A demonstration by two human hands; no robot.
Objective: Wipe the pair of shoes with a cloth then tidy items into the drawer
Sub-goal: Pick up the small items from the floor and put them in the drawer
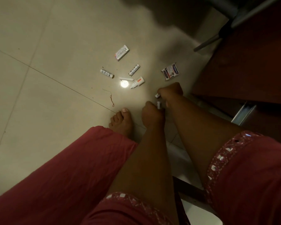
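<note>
**Small things on the floor, both hands down low**

Pale floor tiles (39, 46) fill most of the view, dim light, w/ one bright spot of glare near the middle. A dark wood cabinet (250, 62) stands at the right, and a metal drawer rail (243, 113) sticks out below it. Grey chair legs (221, 33) show at the top right.

The right hand (171, 90) is down by the floor, fingers curled round a small white tube (157, 95). Only the tube's end pokes out at the left side of the fist. The left hand (151, 113) is just below and left of it, also curled, pinching a small white item (159, 105). Can't tell what that item is, too blurry.

Other things lie on the tiles, up and left of the hands, apart from them:
- a white dropper bottle (137, 82) w/ an orange label, nearest the right hand
- a white stick (126, 78) just left of the bottle
- 2 white tubes w/ black print, one at (107, 73) and one at (134, 69)
- a flat white box (122, 52) farthest up
- a plaster box (170, 73) just above the right hand

A thin red thread (111, 98) lies curled on the floor at the left. A bare foot (122, 120) rests beside the left hand. Pink clothes (55, 184) w/ shiny trim cover the bottom.
</note>
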